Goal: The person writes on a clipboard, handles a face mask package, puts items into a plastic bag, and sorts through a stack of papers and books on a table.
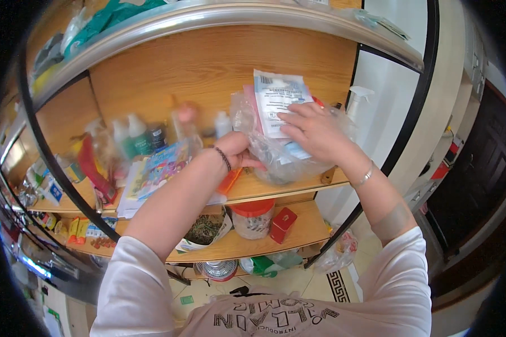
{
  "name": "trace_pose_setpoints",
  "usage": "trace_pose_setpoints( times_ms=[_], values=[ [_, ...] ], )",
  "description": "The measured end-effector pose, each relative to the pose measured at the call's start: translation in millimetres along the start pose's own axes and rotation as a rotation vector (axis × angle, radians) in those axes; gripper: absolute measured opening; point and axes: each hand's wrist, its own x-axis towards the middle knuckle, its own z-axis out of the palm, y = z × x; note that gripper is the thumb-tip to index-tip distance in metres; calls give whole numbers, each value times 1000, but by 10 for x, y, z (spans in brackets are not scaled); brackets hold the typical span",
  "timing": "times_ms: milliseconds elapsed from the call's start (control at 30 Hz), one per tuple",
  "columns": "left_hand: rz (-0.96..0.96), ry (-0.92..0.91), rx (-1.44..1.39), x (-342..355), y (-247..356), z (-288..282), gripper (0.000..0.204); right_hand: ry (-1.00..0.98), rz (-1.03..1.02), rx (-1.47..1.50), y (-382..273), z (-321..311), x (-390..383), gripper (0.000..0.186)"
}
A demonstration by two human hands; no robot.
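My left hand (237,148) pinches the clear plastic bag (272,163), mid-frame. My right hand (316,133) lies over the white-and-blue packet (271,104), upper center; can't tell if it's gripping.

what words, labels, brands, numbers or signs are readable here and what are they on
White packet under the right hand: print and a barcode, mostly too small to read.
Shirt: large dark letters, legible but not copied out here.
Colourful booklet: lettering too blurred.
Green bottle: label too blurred.
Red box: marking too small.
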Motion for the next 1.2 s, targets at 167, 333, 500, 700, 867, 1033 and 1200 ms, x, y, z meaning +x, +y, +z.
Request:
trace_pose_setpoints(
  times_ms=[167,333,500,700,867,1033,1200],
  values=[
    [230,-19,-96,-1077,-71,428,37,176,-146,115,-412,-535,-245,27],
    [378,126,-113,-2202,-965,621,43,168,-299,208,-1195,-705,-825,29],
    [325,366,-198,-3386,-1787,957,52,-6,-487,457,-2020,-684,-1433,36],
    [348,873,-203,-4648,-3039,1030,45,-173,-724,740,-3369,-263,-1738,40],
    [286,1210,-295,-5946,-3603,1030,45,-185,-885,952,-4881,-38,-2061,40],
    [283,1446,-289,-7299,-4277,759,43,-238,-985,1073,-6511,-66,-2368,40],
    [208,1590,-404,-8441,-4579,454,38,-479,-968,1172,-7880,-141,-2498,34]
  ],
)
